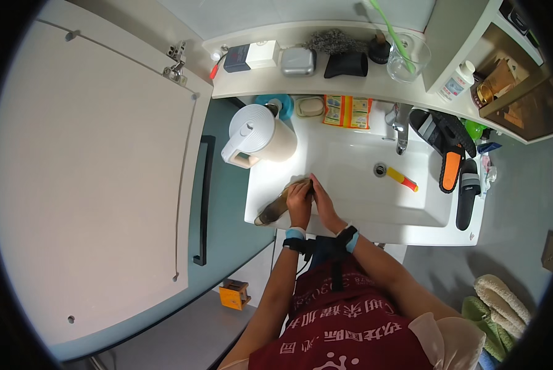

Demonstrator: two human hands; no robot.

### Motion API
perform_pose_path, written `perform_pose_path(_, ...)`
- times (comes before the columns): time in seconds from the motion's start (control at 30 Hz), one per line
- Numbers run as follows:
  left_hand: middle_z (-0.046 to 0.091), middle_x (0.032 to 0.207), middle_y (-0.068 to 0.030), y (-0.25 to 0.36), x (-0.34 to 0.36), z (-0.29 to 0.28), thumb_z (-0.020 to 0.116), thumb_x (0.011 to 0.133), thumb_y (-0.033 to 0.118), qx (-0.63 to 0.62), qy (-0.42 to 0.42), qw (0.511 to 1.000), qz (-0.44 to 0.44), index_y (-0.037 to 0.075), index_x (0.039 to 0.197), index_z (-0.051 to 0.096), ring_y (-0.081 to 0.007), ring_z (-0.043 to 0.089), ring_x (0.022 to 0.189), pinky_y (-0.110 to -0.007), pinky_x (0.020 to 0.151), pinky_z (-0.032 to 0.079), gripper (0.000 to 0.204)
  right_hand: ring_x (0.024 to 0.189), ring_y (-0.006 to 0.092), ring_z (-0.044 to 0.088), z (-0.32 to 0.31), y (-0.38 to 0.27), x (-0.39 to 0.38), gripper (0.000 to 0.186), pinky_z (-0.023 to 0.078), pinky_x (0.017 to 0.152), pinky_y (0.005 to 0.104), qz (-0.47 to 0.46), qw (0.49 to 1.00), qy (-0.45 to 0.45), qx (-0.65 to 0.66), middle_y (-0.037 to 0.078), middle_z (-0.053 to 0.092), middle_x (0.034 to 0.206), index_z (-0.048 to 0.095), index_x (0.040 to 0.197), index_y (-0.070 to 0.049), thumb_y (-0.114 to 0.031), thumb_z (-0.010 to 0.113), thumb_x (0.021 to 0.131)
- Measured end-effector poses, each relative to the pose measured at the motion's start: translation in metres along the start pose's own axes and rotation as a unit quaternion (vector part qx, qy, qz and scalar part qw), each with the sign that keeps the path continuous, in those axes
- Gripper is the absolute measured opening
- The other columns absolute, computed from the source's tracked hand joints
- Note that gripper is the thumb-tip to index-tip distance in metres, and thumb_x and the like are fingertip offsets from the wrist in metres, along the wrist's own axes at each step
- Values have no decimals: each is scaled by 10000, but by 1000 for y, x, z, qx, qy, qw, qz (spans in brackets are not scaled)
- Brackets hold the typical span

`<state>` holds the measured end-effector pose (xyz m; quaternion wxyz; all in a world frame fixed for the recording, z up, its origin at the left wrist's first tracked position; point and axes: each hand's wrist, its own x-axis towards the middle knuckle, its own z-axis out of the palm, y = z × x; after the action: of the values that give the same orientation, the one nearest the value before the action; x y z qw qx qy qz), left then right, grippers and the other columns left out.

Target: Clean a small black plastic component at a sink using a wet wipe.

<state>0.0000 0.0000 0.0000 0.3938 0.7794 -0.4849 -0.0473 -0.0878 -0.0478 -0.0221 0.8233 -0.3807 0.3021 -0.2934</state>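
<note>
My left hand (pixel 299 202) grips an elongated olive-brown item (pixel 271 209), possibly footwear, lying slantwise on the left front edge of the white sink (pixel 350 216). My right hand (pixel 324 205) has its fingers pressed together against that item's upper end, right beside the left hand. In the basin a small yellow-and-red stick (pixel 402 179) lies near the drain. A white electric kettle (pixel 264 139) stands on the sink's left ledge above my hands. The chrome faucet (pixel 401 132) is at the back. Dark slides (pixel 468 197) rest along the right rim, one with an orange sole.
A white cabinet door (pixel 91 179) stands open at left. A shelf (pixel 381 86) above holds boxes, a case and a glass (pixel 406 61). A soap dish (pixel 309 106) and patterned orange packet (pixel 346 112) sit on the back ledge. Folded towels (pixel 495 308) are at lower right.
</note>
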Motion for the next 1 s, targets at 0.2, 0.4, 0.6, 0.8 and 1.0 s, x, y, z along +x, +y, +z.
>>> perform_pose_path(0.2, 706, 966, -142, -3, 8, -5, 684, 770, 5, 30, 31, 998, 54, -8, 963, 702, -325, 649, 925, -408, 863, 511, 194, 1478, 244, 217, 22, -2, -11, 636, 163, 1190, 308, -8, 995, 9, -97, 141, 268, 1587, 208, 1540, -7, -411, 338, 1068)
perform_pose_path(0.4, 704, 956, -151, 3, 4, -3, 680, 781, 6, 10, 21, 999, 43, -10, 926, 692, -335, 648, 924, -417, 873, 504, 147, 1384, 257, 406, 9, -9, -5, 561, 306, 1129, 312, -9, 986, 53, -155, 183, 428, 1488, 347, 1487, -3, -363, 392, 1059)
perform_pose_path(0.6, 689, 1036, -142, -1, 8, -16, 750, 748, 77, 12, -27, 999, 34, 22, 1074, 672, -341, 645, 935, -433, 872, 492, 340, 979, 202, 672, -6, -9, 13, 292, 518, 870, 301, -45, 938, 58, -338, 117, 701, 1110, 616, 1262, -46, -136, 523, 1000)
perform_pose_path(0.8, 630, 1182, -157, 8, 1, -47, 865, 656, 146, 90, -82, 985, -120, 43, 1297, 566, -353, 642, 986, -412, 880, 495, 715, 845, 216, 676, -16, -21, 24, 231, 531, 796, 302, -135, 948, 14, -287, 120, 708, 999, 642, 1163, -6, -42, 569, 947)
perform_pose_path(1.0, 665, 1130, -163, -25, -9, -27, 799, 744, 43, -147, -71, 978, -130, 10, 1291, 560, -277, 668, 1022, -348, 881, 533, 598, 1039, 267, 581, -20, -17, 32, 298, 459, 945, 343, -140, 924, -72, -347, 124, 594, 1125, 605, 1224, -50, -133, 612, 937)
